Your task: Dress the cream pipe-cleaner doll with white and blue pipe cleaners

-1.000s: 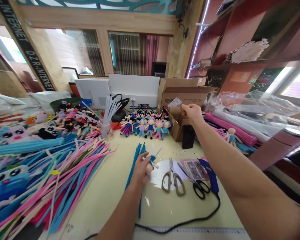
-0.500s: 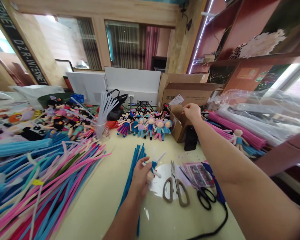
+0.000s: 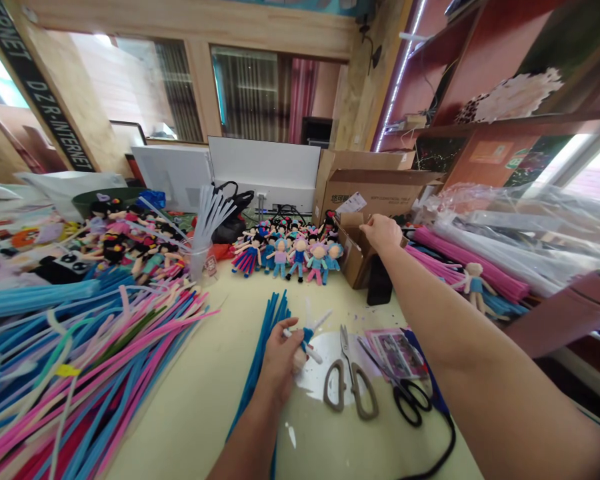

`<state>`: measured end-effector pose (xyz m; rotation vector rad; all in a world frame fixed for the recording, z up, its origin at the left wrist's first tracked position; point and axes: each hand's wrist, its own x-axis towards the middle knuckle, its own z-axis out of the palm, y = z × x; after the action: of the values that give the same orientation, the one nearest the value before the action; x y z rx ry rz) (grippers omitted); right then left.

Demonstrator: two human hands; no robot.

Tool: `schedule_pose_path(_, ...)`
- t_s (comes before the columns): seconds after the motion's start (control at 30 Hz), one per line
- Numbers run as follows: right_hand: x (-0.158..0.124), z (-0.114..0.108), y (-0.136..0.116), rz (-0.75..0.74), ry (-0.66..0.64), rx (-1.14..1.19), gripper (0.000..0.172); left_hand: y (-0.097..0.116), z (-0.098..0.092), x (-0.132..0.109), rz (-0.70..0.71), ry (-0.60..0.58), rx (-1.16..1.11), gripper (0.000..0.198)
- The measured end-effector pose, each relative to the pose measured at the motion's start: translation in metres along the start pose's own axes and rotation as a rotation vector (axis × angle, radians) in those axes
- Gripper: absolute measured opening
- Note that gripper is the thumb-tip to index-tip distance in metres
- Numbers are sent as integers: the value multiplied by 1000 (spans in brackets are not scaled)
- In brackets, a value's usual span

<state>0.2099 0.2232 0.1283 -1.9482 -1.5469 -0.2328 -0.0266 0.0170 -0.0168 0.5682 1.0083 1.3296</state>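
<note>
Near the middle of the table my left hand [image 3: 281,351] is closed around a small unfinished pipe-cleaner doll [image 3: 307,335], with a blue body and white limbs sticking out past the fingers. My right hand [image 3: 383,232] reaches far forward over a small open cardboard box [image 3: 354,257]. Its fingers are bent together at the box's opening, and what they pinch, if anything, is hidden. A bundle of blue pipe cleaners [image 3: 266,333] lies beside and under my left forearm. Grey-handled scissors [image 3: 349,380] and black-handled scissors [image 3: 405,390] rest to the right of that hand.
Finished dolls [image 3: 300,257] stand in rows at the back, next to a cup of clear sticks [image 3: 200,257]. Many loose coloured pipe cleaners [image 3: 105,360] cover the left side. A dark phone [image 3: 379,283] leans against the small box. Plastic-wrapped bundles [image 3: 490,250] lie at right.
My right hand has dipped slightly lower and to the left at the small box, its fingers bending down more. The left hand keeps its hold on the doll almost unmoved.
</note>
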Motion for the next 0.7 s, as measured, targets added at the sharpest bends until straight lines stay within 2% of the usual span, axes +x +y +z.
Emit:
schedule_pose_path(0.1, -1, 5, 2, -29, -41, -1, 15, 0, 0, 0, -3, 8, 7, 55)
schedule_pose_path(0.2, 2, 9, 5, -40, -111, 36, 23, 0, 0, 0, -2, 16, 15, 56)
schedule_pose_path(0.27, 6, 11, 7, -23, -138, 73, 20, -1, 0, 0, -1, 13, 18, 56)
schedule_pose_path(0.33, 10, 11, 9, -1, -139, 113, 16, -1, -1, 0, 1, 5, 14, 55)
schedule_pose_path(0.43, 14, 11, 10, 18, -108, 171, 17, -1, 0, 0, -4, 3, 12, 54)
schedule_pose_path(0.7, 17, 15, 17, -22, -90, 296, 16, 3, 3, -3, 0, 7, 5, 56)
